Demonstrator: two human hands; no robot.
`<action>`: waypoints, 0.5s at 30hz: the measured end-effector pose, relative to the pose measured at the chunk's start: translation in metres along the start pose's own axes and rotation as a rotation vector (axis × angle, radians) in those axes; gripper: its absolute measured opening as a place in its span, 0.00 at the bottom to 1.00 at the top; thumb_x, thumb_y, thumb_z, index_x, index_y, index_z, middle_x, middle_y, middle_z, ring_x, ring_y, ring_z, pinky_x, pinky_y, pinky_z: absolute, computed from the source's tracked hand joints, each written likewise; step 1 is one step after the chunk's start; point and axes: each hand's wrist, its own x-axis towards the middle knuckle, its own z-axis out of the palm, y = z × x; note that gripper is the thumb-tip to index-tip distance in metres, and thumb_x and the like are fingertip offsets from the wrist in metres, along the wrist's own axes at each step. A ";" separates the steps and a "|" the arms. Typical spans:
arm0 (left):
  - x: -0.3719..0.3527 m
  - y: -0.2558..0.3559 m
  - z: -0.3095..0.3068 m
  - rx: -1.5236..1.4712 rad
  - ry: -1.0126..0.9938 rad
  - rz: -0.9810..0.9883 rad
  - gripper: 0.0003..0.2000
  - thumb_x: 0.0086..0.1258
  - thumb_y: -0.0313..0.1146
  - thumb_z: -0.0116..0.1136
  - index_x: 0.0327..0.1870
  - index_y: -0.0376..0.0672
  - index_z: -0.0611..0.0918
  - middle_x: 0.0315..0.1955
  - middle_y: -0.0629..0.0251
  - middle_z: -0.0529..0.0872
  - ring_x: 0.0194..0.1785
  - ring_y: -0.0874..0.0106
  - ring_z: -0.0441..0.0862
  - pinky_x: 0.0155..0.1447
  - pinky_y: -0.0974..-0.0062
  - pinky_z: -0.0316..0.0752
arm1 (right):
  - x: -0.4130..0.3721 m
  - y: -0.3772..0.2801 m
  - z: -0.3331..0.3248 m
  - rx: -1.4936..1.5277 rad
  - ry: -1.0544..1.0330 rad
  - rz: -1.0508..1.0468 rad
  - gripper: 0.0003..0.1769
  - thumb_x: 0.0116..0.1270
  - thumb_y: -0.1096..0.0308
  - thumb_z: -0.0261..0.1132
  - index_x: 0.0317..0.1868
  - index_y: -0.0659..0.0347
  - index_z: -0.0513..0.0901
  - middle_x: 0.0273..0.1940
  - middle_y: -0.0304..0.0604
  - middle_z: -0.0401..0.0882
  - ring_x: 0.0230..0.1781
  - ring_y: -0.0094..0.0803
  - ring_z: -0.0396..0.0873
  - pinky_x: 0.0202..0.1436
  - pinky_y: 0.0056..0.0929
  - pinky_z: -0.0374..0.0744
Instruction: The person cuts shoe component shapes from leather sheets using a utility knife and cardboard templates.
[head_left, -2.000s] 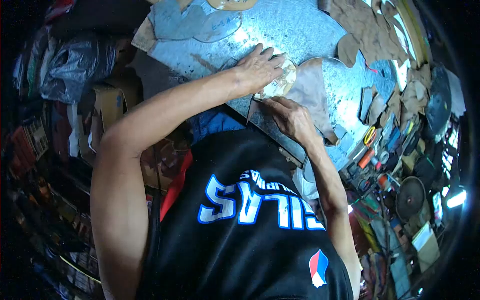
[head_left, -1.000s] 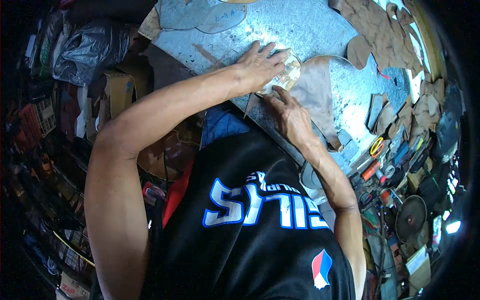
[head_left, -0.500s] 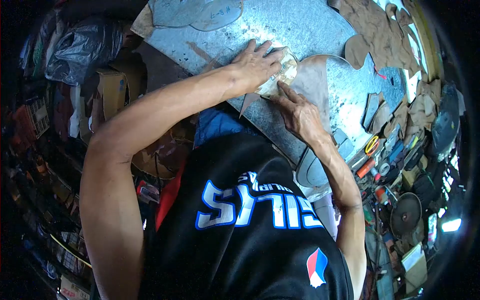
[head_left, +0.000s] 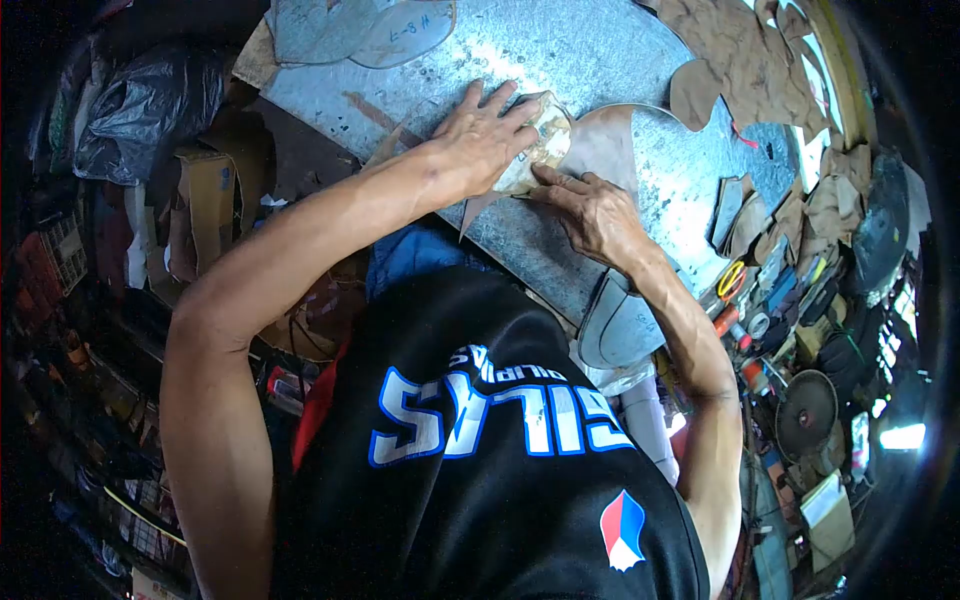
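Palm down with its fingers spread, my left hand (head_left: 487,140) presses on a pale, worn, curved template (head_left: 552,138). Beneath the template lies a thin brownish-grey sheet (head_left: 607,150), perhaps leather, on the metal-topped table (head_left: 590,50). My right hand (head_left: 595,215) is at the template's near right edge, its fingers closed and the tips pointing left along that edge. Whatever those fingers hold, if anything, is hidden. A pointed scrap of the sheet (head_left: 472,212) sticks out toward me below my left hand.
Grey marked templates (head_left: 405,38) lie at the table's far left, and another (head_left: 620,325) at its near edge. Brown leather pieces (head_left: 745,65) cover the far right. Yellow-handled scissors (head_left: 731,280) and several tools crowd the right side. A black plastic bag (head_left: 150,110) sits at left.
The whole view has shifted slightly, so the table appears further left. My right hand has moved slightly along the template's edge; my left hand stays pressed on it.
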 end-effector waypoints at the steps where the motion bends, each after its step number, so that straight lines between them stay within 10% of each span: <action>1: 0.000 0.000 -0.001 -0.027 0.003 -0.003 0.27 0.60 0.32 0.66 0.63 0.45 0.73 0.76 0.57 0.59 0.79 0.50 0.52 0.76 0.39 0.53 | 0.000 0.001 -0.001 -0.001 -0.007 -0.005 0.19 0.62 0.71 0.64 0.55 0.49 0.84 0.67 0.35 0.76 0.46 0.50 0.83 0.49 0.42 0.84; 15: -0.001 -0.004 0.010 -0.056 0.094 0.057 0.28 0.56 0.28 0.66 0.61 0.43 0.73 0.74 0.54 0.61 0.78 0.47 0.54 0.76 0.38 0.52 | 0.021 0.029 -0.029 0.042 -0.143 -0.103 0.25 0.55 0.73 0.63 0.56 0.53 0.84 0.44 0.46 0.87 0.44 0.50 0.84 0.49 0.43 0.81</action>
